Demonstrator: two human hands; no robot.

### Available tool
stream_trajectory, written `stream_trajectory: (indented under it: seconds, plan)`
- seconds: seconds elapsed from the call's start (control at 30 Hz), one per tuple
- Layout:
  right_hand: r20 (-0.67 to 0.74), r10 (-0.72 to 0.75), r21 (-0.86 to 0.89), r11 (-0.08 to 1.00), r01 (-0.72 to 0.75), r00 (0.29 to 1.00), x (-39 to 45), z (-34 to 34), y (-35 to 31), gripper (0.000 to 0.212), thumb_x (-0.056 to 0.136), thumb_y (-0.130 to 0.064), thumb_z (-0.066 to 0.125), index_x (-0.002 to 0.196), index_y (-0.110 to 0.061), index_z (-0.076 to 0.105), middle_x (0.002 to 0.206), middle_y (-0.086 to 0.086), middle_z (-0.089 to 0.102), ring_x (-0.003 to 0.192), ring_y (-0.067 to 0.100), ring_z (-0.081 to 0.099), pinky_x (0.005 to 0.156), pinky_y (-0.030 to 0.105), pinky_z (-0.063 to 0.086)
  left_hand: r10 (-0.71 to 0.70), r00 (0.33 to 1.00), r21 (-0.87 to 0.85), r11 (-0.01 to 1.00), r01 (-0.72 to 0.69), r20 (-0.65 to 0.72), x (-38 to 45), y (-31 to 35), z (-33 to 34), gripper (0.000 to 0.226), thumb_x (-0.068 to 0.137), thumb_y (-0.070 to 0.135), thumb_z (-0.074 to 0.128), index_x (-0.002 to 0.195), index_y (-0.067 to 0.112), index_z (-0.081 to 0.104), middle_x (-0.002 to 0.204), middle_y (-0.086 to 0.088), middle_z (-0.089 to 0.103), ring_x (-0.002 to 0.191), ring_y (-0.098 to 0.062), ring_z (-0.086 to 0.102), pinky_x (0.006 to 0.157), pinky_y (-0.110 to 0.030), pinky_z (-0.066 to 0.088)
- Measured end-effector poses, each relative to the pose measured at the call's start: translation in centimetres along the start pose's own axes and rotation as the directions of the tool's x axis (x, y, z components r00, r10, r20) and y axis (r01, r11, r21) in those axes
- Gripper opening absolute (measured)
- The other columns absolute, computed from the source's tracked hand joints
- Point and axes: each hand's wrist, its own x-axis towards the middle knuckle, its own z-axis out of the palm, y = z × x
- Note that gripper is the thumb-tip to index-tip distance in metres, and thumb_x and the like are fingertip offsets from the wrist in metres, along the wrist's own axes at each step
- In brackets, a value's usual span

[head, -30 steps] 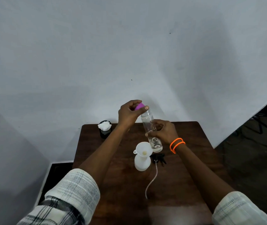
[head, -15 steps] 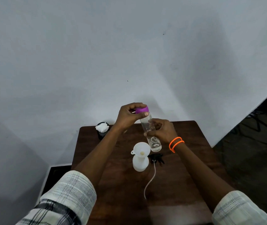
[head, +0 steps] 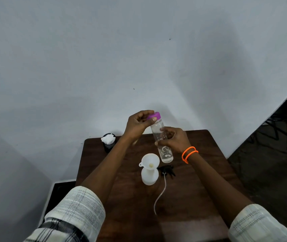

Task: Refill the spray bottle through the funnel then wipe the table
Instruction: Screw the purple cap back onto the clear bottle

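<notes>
The step in hand looks like opening the supply: the right hand (head: 174,139) is wrapped around the middle of a clear water bottle (head: 161,142), held tilted above the table (head: 209,154), while the left hand (head: 137,125) has its thumb and fingers closed on the purple cap (head: 154,115) at the top. Just below the right hand and a little toward the person stands the white spray bottle (head: 149,177) with a white funnel (head: 150,160) seated in its neck; its black spray head (head: 167,170) and trailing tube lie just beside it. Beyond the left forearm sits a small black cup holding a white wad (head: 108,138), probably for wiping. Next, the cap must come off, then the mouth lines up over the funnel for 1 slow, steady pour
</notes>
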Motion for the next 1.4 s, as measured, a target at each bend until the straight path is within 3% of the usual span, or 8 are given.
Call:
stream_trajectory:
  seconds: [0.37, 0.53, 0.63, 0.8, 0.93, 1.13, 1.2, 1.4]
  plan:
    - [0.005, -0.029, -0.04, 0.999, 0.029, 1.0, -0.6, -0.5, 0.0, 0.07, 0.054, -0.036, 0.096, 0.118, -0.019, 0.072, 0.105, -0.001, 0.076, 0.091, 0.008, 0.071, 0.087, 0.03, 0.059, -0.015, 0.985, 0.101, 0.995, -0.002, 0.173, 0.0, 1.3, 0.2, 0.034, 0.091, 0.004, 0.074, 0.122, 0.017, 0.073, 0.123, -0.001, 0.074, 0.116, -0.014, 0.067, 0.102, -0.028, 0.054]
    - [0.003, -0.002, 0.005, 1.0, 0.002, 1.0, -0.6, -0.8, -0.1, 0.064, 0.056, -0.03, 0.096, 0.115, -0.019, 0.073, 0.097, -0.004, 0.076, 0.087, 0.006, 0.071, 0.086, 0.029, 0.059, 0.003, 0.992, -0.005, 1.0, -0.002, 0.126, -0.5, 0.8, 0.0, 0.025, 0.091, -0.008, 0.069, 0.109, 0.008, 0.074, 0.103, 0.001, 0.077, 0.098, -0.015, 0.067, 0.099, -0.041, 0.055]
    - [0.001, 0.008, 0.026, 1.0, -0.008, 1.0, -0.7, -0.8, 0.1, 0.064, 0.056, -0.026, 0.096, 0.115, -0.017, 0.073, 0.098, -0.002, 0.076, 0.087, 0.007, 0.072, 0.086, 0.031, 0.06, -0.107, 0.982, -0.118, 0.985, 0.126, 0.154, -0.7, 0.9, -0.3, 0.033, 0.093, -0.015, 0.052, 0.114, 0.001, 0.072, 0.119, -0.013, 0.073, 0.112, -0.022, 0.067, 0.107, -0.048, 0.052]
    - [0.011, -0.007, 0.017, 1.0, 0.007, 1.0, -0.6, -0.5, 0.2, 0.067, 0.054, -0.03, 0.096, 0.116, -0.019, 0.073, 0.102, -0.003, 0.076, 0.088, 0.006, 0.072, 0.087, 0.031, 0.059, -0.078, 0.99, -0.077, 0.993, 0.087, 0.114, -1.5, 1.6, -0.1, 0.012, 0.099, 0.017, 0.066, 0.105, 0.012, 0.075, 0.115, -0.008, 0.074, 0.106, -0.019, 0.069, 0.098, -0.046, 0.058]
    - [0.0, -0.015, 0.041, 0.999, 0.015, 1.0, -0.5, -0.1, -0.1, 0.067, 0.053, -0.034, 0.095, 0.115, -0.021, 0.074, 0.099, -0.006, 0.077, 0.086, 0.006, 0.073, 0.085, 0.031, 0.06, -0.02, 1.0, 0.017, 1.0, 0.021, -0.022, -1.3, 1.0, 0.4, 0.035, 0.083, 0.019, 0.086, 0.115, 0.013, 0.071, 0.112, -0.006, 0.072, 0.094, -0.018, 0.073, 0.085, -0.041, 0.063]
    - [-0.002, -0.007, 0.096, 0.995, 0.007, 1.0, -0.3, 0.0, 0.0, 0.062, 0.054, -0.026, 0.095, 0.112, -0.02, 0.074, 0.096, -0.004, 0.077, 0.087, 0.008, 0.074, 0.087, 0.034, 0.061, -0.08, 0.994, -0.139, 0.988, 0.07, -0.067, -1.2, 0.4, 0.0, 0.012, 0.096, 0.007, 0.069, 0.105, -0.002, 0.071, 0.099, -0.014, 0.073, 0.1, -0.03, 0.071, 0.09, -0.042, 0.062]
    - [-0.002, -0.011, 0.108, 0.994, 0.011, 1.0, -0.2, 0.1, 0.0, 0.063, 0.053, -0.028, 0.095, 0.112, -0.019, 0.074, 0.096, -0.003, 0.077, 0.086, 0.008, 0.074, 0.087, 0.034, 0.061, -0.096, 0.993, -0.166, 0.982, 0.084, -0.064, -1.4, 0.5, 0.1, 0.024, 0.102, 0.017, 0.063, 0.11, -0.004, 0.073, 0.103, -0.015, 0.076, 0.103, -0.029, 0.072, 0.091, -0.04, 0.061]
    - [0.006, -0.027, 0.098, 0.995, 0.026, 1.0, 0.2, 0.8, -0.7, 0.062, 0.052, -0.028, 0.094, 0.111, -0.021, 0.075, 0.094, -0.006, 0.077, 0.085, 0.007, 0.074, 0.085, 0.031, 0.061, -0.043, 0.999, -0.003, 0.999, 0.043, -0.03, -1.6, 0.8, 0.9, 0.025, 0.093, 0.031, 0.075, 0.114, 0.019, 0.077, 0.107, -0.002, 0.079, 0.101, -0.014, 0.072, 0.093, -0.04, 0.06]
